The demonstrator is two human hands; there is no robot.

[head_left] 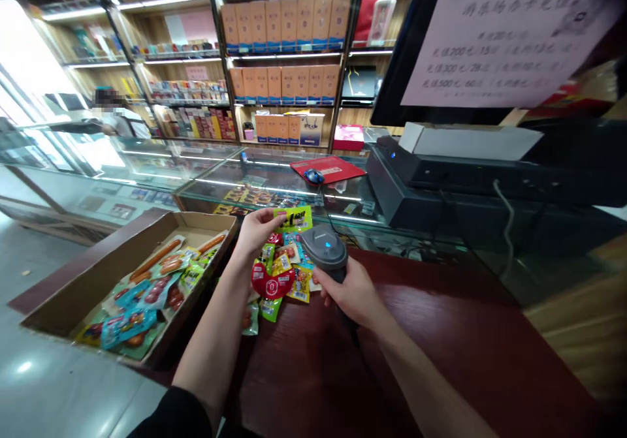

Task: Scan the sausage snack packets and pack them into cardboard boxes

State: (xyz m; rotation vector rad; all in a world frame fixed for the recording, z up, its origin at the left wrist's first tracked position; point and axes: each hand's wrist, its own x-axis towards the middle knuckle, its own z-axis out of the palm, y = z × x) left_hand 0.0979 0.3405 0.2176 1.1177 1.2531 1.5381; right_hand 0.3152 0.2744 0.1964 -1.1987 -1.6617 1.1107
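Note:
Pinched in my left hand (258, 232) is a yellow-green snack packet (298, 218), raised above the far side of a pile of small packets. My right hand (353, 293) is wrapped round the grip of a dark grey barcode scanner (324, 247), which has a blue light on top. The scanner's head is close to the packet's lower right. Below both hands lies the pile, with a red packet (272, 281) on top and yellow, blue and green ones around it. To the left, an open cardboard box (63, 301) holds sausages and several more packets.
The dark red tabletop (421, 346) meets a glass display counter (215, 180), where a blue mouse (313, 176) rests on a red mat (340, 169). A monitor (406, 53) bearing a paper sign (499, 40) stands at right. Shelves hold orange boxes (289, 23). Another person (125, 121) is far left.

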